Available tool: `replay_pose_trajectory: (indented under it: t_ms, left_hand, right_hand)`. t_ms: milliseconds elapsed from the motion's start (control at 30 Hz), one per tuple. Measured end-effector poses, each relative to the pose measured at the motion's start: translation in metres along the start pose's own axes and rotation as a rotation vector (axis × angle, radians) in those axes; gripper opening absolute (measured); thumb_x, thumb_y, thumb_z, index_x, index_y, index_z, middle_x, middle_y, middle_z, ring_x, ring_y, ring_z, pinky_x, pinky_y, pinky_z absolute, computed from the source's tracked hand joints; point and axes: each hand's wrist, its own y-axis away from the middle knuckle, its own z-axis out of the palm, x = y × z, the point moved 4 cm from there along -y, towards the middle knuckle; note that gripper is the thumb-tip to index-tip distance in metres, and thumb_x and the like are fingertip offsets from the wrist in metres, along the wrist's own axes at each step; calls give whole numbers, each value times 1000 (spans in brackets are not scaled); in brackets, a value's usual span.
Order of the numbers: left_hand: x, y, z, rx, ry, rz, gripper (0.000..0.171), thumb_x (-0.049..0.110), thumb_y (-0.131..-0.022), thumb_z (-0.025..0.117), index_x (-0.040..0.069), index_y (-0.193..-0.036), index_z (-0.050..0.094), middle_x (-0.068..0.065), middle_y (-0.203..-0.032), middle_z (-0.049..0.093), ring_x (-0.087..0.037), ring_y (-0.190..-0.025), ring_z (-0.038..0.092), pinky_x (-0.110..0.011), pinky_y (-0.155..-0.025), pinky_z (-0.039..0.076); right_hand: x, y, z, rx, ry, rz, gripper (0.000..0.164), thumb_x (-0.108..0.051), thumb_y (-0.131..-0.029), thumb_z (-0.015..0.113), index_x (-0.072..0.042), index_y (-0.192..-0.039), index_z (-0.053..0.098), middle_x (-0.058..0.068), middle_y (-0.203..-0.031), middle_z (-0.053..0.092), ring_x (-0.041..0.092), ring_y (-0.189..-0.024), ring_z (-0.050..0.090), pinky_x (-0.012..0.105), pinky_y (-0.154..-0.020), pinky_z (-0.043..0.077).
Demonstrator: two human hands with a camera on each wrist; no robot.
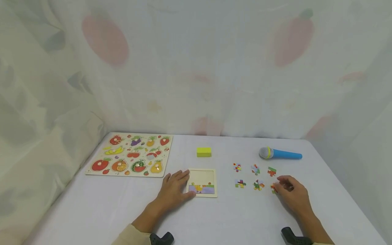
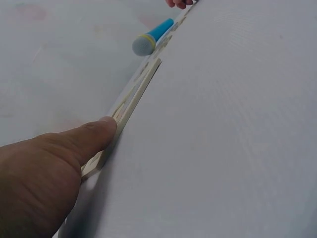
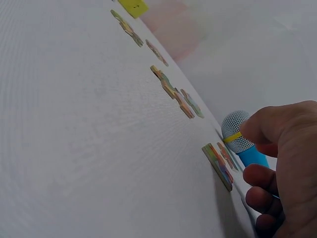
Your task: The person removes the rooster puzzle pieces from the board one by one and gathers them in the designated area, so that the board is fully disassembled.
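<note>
Puzzle frame, one, pale wood, flat on the white counter, near the middle; joined pieces fill its lower band, mostly purple, green and yellow; the upper part shows bare wood.

Left hand, fingers apart, laid at the frame's left edge; fingertips touch the upper left side, thumb on the lower left corner.

Loose pieces, six, right of the frame, in two rows of three, each apart from its neighbours; far row: a left piece, a middle piece, a right piece in green and red; near row: a left piece, a middle piece, a right piece, the last partly covered by the hand in the head view.

Right hand, at the near right piece; fingers loosely bent, a gap between thumb and fingers in the right wrist view, nothing pinched; whether a fingertip touches the piece, cannot tell.

Yellow block, one, beyond the frame; toy microphone, one, blue handle, grey head, yellow ring, lying beyond the loose pieces; fruit board, one, flat at the far left; printed cloth, hanging behind the counter.
</note>
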Motion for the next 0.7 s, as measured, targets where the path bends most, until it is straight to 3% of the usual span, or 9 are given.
replay_pose_trajectory:
  t_ms: [267, 533, 700]
  left_hand:
    - [-1, 0, 0, -8, 18, -9, 72, 50, -80, 72, 7, -135, 56, -2, -144, 47, -28, -135, 35, -59, -107, 15]
    - [-2, 0, 0, -12, 29, -18, 74, 49, -81, 72, 10, -140, 51, -1, -144, 47, -27, -136, 34, -57, -108, 13]
    - [-1, 1, -1, -11, 20, 6, 67, 50, -83, 70, 10, -135, 57, -2, -144, 47, -28, -136, 35, -60, -107, 13]
  right_hand:
    - [-8, -1, -8, 1, -7, 16, 29, -26, -93, 65, -7, -113, 63, 6, -97, 62, 18, -86, 51, 21, -66, 41]
    - [-29, -2, -17, 93, -70, -130, 22, -17, -90, 67, -4, -108, 65, 7, -94, 64, 9, -80, 50, 15, -66, 39]
    - [-39, -5, -11, 118, -151, -250, 22, -15, -88, 70, -6, -107, 65, 5, -96, 64, 9, -82, 50, 18, -66, 38]
